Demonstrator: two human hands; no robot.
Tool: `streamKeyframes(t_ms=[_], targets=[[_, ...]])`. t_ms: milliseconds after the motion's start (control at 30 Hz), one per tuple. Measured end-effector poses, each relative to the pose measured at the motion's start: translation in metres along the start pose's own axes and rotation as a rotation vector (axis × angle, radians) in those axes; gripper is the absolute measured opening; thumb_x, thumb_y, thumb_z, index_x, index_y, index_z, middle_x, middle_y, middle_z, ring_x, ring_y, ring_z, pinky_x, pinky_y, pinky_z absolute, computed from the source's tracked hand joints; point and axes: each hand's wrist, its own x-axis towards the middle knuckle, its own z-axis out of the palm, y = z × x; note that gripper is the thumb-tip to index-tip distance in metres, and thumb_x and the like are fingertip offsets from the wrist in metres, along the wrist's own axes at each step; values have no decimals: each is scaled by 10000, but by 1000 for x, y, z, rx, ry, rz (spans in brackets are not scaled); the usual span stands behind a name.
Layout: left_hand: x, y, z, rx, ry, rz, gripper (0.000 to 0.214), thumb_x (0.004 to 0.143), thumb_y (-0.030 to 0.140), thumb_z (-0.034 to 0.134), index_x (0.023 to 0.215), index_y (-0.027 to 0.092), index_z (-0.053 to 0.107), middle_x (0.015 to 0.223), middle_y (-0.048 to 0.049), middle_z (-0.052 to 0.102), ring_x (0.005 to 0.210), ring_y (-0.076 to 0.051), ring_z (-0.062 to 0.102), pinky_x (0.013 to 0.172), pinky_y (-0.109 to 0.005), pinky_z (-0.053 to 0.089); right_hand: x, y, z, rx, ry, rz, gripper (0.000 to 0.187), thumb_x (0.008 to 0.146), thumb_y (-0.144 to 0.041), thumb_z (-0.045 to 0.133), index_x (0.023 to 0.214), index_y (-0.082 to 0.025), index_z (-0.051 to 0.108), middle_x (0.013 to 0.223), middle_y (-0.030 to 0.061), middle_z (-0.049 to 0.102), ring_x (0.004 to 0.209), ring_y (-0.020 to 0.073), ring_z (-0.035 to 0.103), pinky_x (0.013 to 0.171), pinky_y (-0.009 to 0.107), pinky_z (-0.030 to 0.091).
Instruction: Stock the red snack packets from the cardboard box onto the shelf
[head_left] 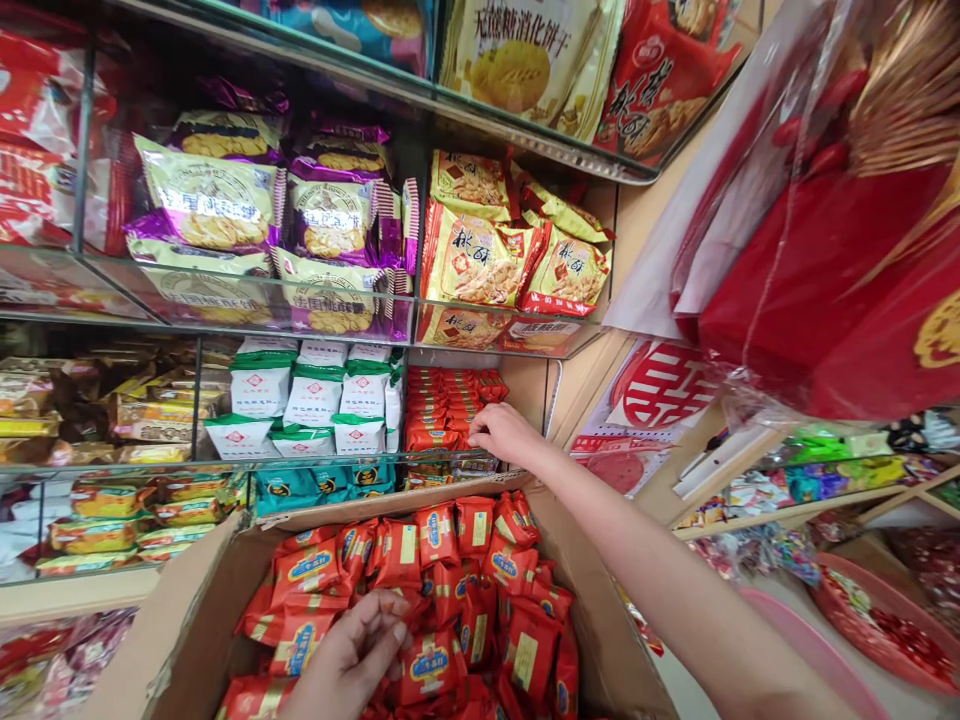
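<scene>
My right hand [501, 436] reaches to a shelf compartment with stacked small red packets [435, 418]. Its fingers are bent and closed together at the right end of the stack; whatever they may hold is hidden. Below, a cardboard box [199, 590] is filled with loose red snack packets [431, 665] with blue-and-gold labels. Over the packets in the box hovers my left hand [356, 640], palm turned inward. Its fingers are loosely curled, the thumb stands apart from them, and nothing shows between.
Glass shelf dividers [199, 400] and a glass front edge [330, 462] border the compartments. White-and-green packets [307, 400] stand left of the red stack. Biscuit packs [480, 260] fill the shelf above. Red wrapped decorations [825, 250] hang at the right, and a pink basin [885, 620] sits lower right.
</scene>
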Motion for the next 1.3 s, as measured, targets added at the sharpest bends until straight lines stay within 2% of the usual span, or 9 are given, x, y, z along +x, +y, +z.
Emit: streamKeyframes(t_ms=[167, 300, 400, 500, 633, 900, 1000, 1133, 1300], targets=[[-3, 4, 1, 10, 15, 15, 302, 666, 513, 576, 750, 223, 570, 556, 66, 514, 489, -102, 470, 498, -216, 411, -8, -2, -15, 17, 98, 52, 104, 749, -182, 547, 776, -161, 645, 815, 56, 619, 793, 160, 535, 750, 268, 380], [-3, 10, -12, 104, 146, 71, 281, 661, 482, 596, 781, 228, 598, 703, 14, 619, 673, -163, 570, 626, -236, 470, -48, -36, -23, 118, 187, -65, 173, 839, -198, 411, 861, -170, 580, 846, 28, 597, 806, 119, 520, 744, 226, 385], [0, 12, -24, 89, 258, 111, 299, 647, 465, 618, 834, 232, 599, 789, -1, 642, 767, -189, 594, 684, -239, 484, -89, -63, 0, 86, -28, -271, 158, 824, -209, 419, 810, -174, 573, 776, 24, 588, 779, 138, 517, 736, 244, 397], [3, 13, -28, 39, 286, 124, 330, 626, 492, 623, 827, 231, 592, 701, 18, 627, 638, -165, 590, 603, -229, 498, -114, -67, 39, -130, -173, -141, 225, 710, -187, 549, 921, -114, 574, 937, 113, 568, 895, 235, 493, 778, 340, 400], [1, 15, -19, 41, 252, 114, 325, 616, 503, 626, 787, 228, 613, 669, 22, 635, 602, -150, 568, 558, -211, 493, -115, -50, 70, -205, -111, 85, 494, 657, -76, 562, 1140, -113, 467, 1106, 142, 493, 996, 258, 455, 840, 366, 376], [-3, 12, -12, 88, 187, 114, 229, 658, 426, 627, 789, 237, 634, 692, 11, 658, 663, -170, 601, 599, -223, 498, -110, -32, 50, -63, -99, 154, 411, 624, -283, 652, 1005, -170, 546, 986, 92, 558, 970, 273, 451, 848, 404, 365], [-3, 18, -12, 18, 207, 103, 276, 636, 400, 659, 859, 239, 630, 838, -18, 689, 840, -207, 613, 775, -278, 486, -118, -39, 30, 203, -43, 121, 457, 624, -235, 649, 1060, -185, 521, 1039, 78, 544, 1001, 247, 442, 878, 396, 348], [-9, 32, -4, -248, 108, -12, 486, 666, 386, 646, 1118, 274, 504, 1135, -43, 597, 986, -207, 568, 848, -334, 460, -130, -61, 25, 1070, -242, 31, 546, 641, -264, 667, 1138, -240, 442, 1099, 37, 531, 990, 182, 500, 819, 325, 415], [-13, 38, 5, -389, 82, -92, 424, 644, 375, 669, 1012, 219, 527, 660, 37, 625, 545, -109, 566, 510, -228, 474, -140, -79, 42, 1634, -382, 19, 596, 606, -228, 707, 1148, -261, 460, 1134, 26, 519, 1060, 156, 471, 906, 324, 354]])
